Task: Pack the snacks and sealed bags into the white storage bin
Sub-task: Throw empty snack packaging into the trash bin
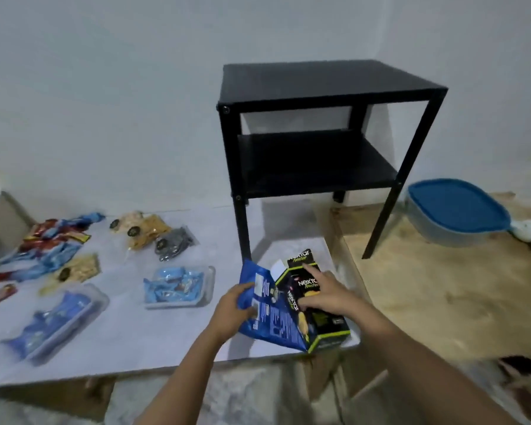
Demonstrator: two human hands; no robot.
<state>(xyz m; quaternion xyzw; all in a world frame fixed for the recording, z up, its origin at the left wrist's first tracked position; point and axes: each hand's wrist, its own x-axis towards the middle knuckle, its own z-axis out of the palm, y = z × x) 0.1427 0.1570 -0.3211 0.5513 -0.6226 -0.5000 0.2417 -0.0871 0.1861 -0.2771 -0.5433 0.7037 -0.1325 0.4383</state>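
Observation:
My left hand grips a blue snack pouch by its left edge, tilted up from the white mat. My right hand rests on top of black Nextar boxes beside the pouch, fingers spread, index finger pointing forward. To the left lie sealed bags: one of blue-wrapped snacks, a longer blue one, tan snack bags, a grey one and a pile of red and blue wrappers. A white bin shows only as a corner at the far left edge.
A black two-shelf side table stands on the back right of the white mat. A tub with a blue lid sits on the wooden floor to the right. A white wall runs behind.

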